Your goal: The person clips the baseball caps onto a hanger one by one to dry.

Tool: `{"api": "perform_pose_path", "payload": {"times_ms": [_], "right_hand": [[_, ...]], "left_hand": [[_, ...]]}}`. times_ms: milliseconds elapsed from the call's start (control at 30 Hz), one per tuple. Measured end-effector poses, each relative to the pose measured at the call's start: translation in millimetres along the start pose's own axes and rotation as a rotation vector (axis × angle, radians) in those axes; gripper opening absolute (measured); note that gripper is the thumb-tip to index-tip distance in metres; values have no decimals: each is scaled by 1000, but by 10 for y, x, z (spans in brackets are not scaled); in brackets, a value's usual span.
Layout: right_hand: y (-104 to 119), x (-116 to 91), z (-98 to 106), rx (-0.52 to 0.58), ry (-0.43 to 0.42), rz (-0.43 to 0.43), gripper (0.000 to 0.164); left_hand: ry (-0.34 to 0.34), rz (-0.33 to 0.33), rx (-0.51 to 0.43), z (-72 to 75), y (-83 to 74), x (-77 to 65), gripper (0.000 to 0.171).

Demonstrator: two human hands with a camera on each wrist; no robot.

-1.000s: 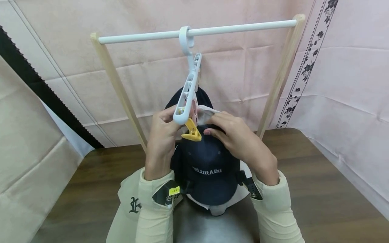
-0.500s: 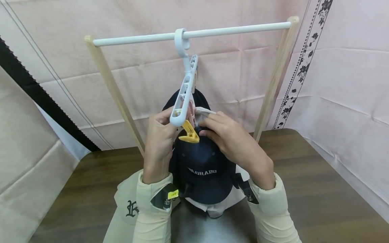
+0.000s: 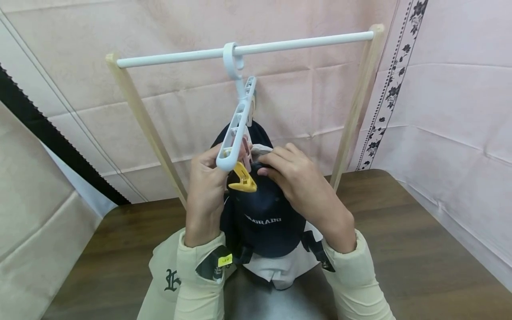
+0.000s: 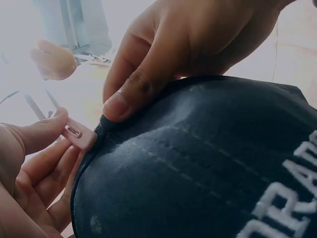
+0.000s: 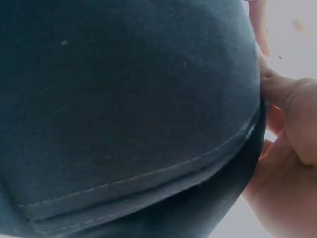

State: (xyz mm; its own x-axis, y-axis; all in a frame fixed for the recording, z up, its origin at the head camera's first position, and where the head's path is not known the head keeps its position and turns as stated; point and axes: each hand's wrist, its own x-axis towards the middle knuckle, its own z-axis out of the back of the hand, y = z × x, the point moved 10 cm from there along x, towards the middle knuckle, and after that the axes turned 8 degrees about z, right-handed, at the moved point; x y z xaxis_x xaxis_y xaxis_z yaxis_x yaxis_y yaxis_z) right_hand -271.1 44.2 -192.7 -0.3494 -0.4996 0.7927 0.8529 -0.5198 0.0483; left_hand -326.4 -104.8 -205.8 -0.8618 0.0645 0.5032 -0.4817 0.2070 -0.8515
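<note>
A navy cap (image 3: 272,206) with white lettering hangs under a light blue hanger (image 3: 237,126) in the head view, held between both hands. My left hand (image 3: 206,189) pinches a pink clothespin (image 4: 79,136), whose tip sits at the cap's edge in the left wrist view. My right hand (image 3: 308,191) pinches that same edge, its thumb (image 4: 119,106) on the outside of the fabric. A yellow clothespin (image 3: 243,178) dangles from the hanger's near end. Navy fabric and stitching fill most of the right wrist view. Behind these, another dark cap (image 3: 260,133) is partly hidden.
The hanger hooks over a white rod (image 3: 304,43) between wooden posts (image 3: 148,126). On the brown table (image 3: 408,240) below lie a pale cap with a dark letter (image 3: 166,275) and whitish cloth (image 3: 280,271). Light curtains enclose the back and sides.
The lettered cap's lower edge has risen slightly, showing more of the whitish cloth under it. Both hands stay at the cap's upper edge. The head view has shifted a little.
</note>
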Motion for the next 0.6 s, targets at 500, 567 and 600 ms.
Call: {"api": "perform_pose_path", "payload": {"times_ms": [500,567,600], "right_hand": [[-35,19,64,48,-167,-43,18],[-43,16,76,51,-183,-50,18],[-44,15,77,55,-186,-51,17]], "left_hand": [[-18,-17,29,17,-18,-2,23],[-17,-15,34,18,-15,-1,23],[-17,-15,34,20,-13,0,23]]}}
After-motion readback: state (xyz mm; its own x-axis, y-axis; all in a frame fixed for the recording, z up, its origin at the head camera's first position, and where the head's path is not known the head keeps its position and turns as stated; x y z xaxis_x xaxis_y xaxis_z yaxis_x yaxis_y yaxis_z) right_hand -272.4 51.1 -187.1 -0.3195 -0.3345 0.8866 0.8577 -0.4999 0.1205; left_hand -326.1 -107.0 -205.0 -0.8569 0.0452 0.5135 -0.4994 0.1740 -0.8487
